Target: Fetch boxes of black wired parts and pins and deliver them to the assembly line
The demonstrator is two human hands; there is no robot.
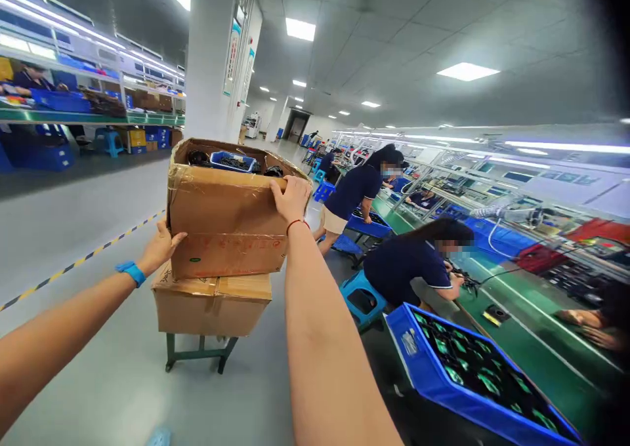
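As the upper box [226, 203] stands: I observe it on the lower box [211, 305], its right end overhanging; a green stand [197, 354] carries the pair.
Left hand [158, 244]: clasped round the lower left corner, thumb flat on the front face, fingers along the side and partly hidden from me.
Right hand [294, 198]: bent over the right end of the front rim, pinching the card between thumb and fingers; I cannot tell how firmly.
Contents: a small tray [252, 166] of dark, cable-like parts, with further dark parts [199, 158] beside it. Depth of fill is not visible to me.
Handling: I judge the load fairly heavy and the card stiff but tired, its top edge worn and bowed. Tape on the corners may feel slick.
Hold: I rate the lower corners or base as sound; the open rim alone may bend or tear.
Box markings: a row of red print and a green oval on the front, too faint for me to read; dark print on the lower box, partly covered.
Other writing: posters [232, 56] on the pillar [209, 59] and a white label [409, 342] on the blue bin [411, 370], none legible. I can make out no brand.
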